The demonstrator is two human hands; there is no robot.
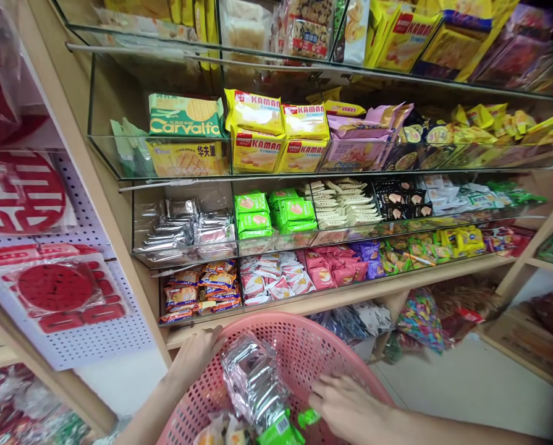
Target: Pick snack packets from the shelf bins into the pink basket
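Note:
A pink perforated plastic basket [338, 337] fills the lower middle of the view, just in front of the shelves. My left hand [199, 355] is closed over its left rim. Inside, a stack of silver-wrapped snack packets [255, 380] leans beside a green snack packet [280, 432] and some clear-wrapped snacks [220, 429]. My right hand [343, 402], smeared by motion, is down in the basket on the right. Its bent fingers close on another green packet [308, 418], whose far side they partly hide.
Glass-fronted shelves hold rows of snacks: yellow biscuit packs [255, 111], green packets [253, 213], silver packets [178, 222] and orange packets [181, 293]. Red decorations [54, 287] hang on a pegboard at left. Bagged goods [419, 318] sit under the shelf at right.

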